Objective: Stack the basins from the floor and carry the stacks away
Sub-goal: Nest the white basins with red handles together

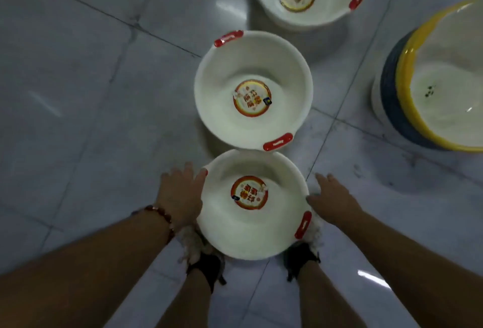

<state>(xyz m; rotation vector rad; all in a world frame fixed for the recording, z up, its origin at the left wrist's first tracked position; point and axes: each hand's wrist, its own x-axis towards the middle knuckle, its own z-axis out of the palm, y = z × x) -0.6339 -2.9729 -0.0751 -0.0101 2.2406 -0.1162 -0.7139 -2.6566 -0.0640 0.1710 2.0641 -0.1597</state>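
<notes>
Three white basins with red handles and a round red-and-gold sticker inside stand in a row on the floor. The nearest basin [251, 233] sits between my feet. My left hand [180, 194] lies with straight fingers against its left rim, thumb by the red handle. My right hand [332, 202] is spread beside its right rim, thumb close to the edge; whether it touches is unclear. The middle basin [253, 129] touches the nearest one. The far basin [311, 8] stands beyond it, partly cut off by the frame's top.
A stack of larger basins [407, 87], yellow-rimmed on top with dark blue ones under it, stands at the right edge. Glossy grey floor tiles [91, 92] spread to the left. My feet in dark footwear [206, 265] stand under the nearest basin.
</notes>
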